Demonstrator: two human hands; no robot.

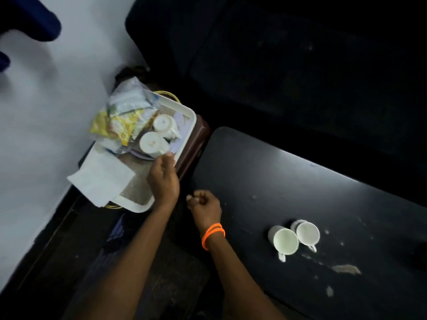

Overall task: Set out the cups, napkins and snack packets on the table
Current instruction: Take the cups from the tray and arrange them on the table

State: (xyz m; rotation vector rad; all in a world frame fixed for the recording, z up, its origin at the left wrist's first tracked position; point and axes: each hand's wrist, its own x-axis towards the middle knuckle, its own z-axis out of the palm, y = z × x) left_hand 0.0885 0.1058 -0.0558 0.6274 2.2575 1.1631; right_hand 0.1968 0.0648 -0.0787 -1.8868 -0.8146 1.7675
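The left hand (163, 179) reaches over the white tray (188, 125), fingertips touching the nearer of two upturned cups (151, 143) there; whether it grips the cup cannot be told. The right hand (204, 205) hovers beside the tray, loosely curled and holding nothing. Two cups (293, 237) already stand on the dark counter (300, 181). Snack packets (120, 121) and napkins (101, 179) remain on the tray, the napkins overhanging its edge. Risk: the crowded tray overhangs its support, so a careless lift may tip it or drag the packets off.
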